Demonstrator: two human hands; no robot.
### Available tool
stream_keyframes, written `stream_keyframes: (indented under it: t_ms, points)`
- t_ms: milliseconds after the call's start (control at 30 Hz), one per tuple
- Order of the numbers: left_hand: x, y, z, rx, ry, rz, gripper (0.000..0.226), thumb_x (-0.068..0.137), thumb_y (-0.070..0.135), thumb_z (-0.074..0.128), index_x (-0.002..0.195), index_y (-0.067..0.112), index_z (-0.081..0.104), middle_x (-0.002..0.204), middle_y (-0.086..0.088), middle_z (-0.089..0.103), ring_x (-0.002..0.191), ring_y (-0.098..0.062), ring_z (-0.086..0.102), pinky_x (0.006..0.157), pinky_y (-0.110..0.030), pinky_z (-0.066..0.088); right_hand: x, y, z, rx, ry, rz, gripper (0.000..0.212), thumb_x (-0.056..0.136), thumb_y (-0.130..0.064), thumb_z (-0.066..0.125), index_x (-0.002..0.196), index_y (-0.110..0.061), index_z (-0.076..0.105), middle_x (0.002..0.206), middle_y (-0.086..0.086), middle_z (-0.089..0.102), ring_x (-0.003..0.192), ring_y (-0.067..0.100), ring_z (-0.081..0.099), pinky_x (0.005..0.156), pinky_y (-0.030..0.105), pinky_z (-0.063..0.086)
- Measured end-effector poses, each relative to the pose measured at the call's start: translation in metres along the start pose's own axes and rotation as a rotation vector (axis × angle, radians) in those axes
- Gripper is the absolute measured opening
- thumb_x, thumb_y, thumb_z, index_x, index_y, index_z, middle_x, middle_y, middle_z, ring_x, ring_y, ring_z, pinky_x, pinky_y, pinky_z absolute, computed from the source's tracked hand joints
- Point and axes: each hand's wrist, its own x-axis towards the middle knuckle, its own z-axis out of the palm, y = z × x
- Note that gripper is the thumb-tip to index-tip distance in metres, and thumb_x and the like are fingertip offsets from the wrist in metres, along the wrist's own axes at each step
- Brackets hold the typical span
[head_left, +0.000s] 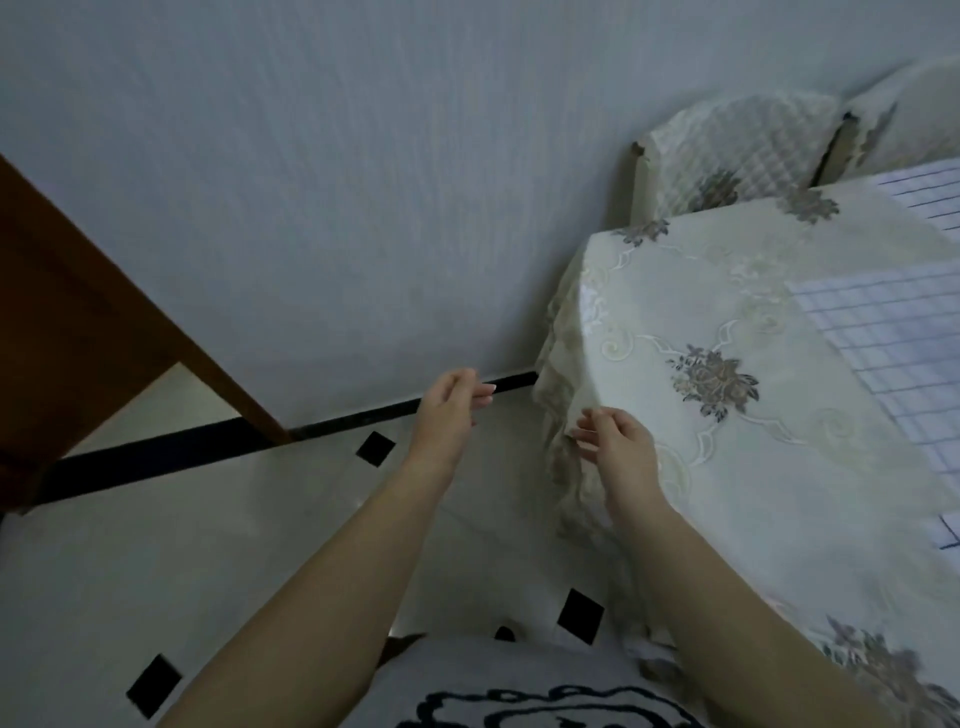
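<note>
- Tablecloth (675, 291) with grey flowers covers the table, and its corner hangs down just beside my right fingers (584, 432).
- My right hand (621, 447) is in front of this corner, with the fingers loosely bent and a little apart, holding nothing. I cannot tell if they touch the cloth.
- My left hand (444, 410) is further left, apart from the cloth and over the floor (208, 545). Its fingers are also loosely bent, with nothing in them.
- A checked cloth (883, 338) lies well to the right of my fingers.
</note>
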Motion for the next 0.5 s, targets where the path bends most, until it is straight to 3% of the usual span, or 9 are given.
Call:
stream_keyframes:
  t_ms: [133,300,500]
  points:
    - [0.038,0.012,0.037,0.021,-0.117,-0.021,0.018,0.099,0.026,0.045,0.091,0.024,0.061,0.093,-0.002,0.07,0.089,-0.017,0.065,0.085,-0.039,0.047,0.031,-0.014,-0.013,0.031,0.09,0.004,0.022,0.097,-0.014,0.047,0.1,-0.002,0.065,0.09,0.01,0.066,0.085,0.024,0.065,0.078,0.038,0.055]
    - [0.087,0.026,0.08,0.076,-0.276,-0.039,0.018,0.1,0.025,0.044,0.1,0.018,0.061,0.098,-0.007,0.07,0.089,-0.017,0.065,0.072,-0.026,0.049,0.071,-0.017,-0.026,0.093,0.252,0.058,0.019,0.097,-0.016,0.048,0.093,-0.011,0.065,0.091,0.007,0.068,0.087,0.024,0.067,0.077,0.038,0.055]
    - [0.152,0.044,0.136,0.178,-0.488,-0.054,0.018,0.099,0.024,0.045,0.097,0.019,0.062,0.096,-0.007,0.069,0.092,-0.021,0.065,0.084,-0.037,0.048,0.123,-0.029,-0.028,0.194,0.463,0.081,0.018,0.097,-0.017,0.049,0.088,-0.013,0.064,0.087,0.005,0.066,0.086,0.025,0.065,0.077,0.038,0.053]
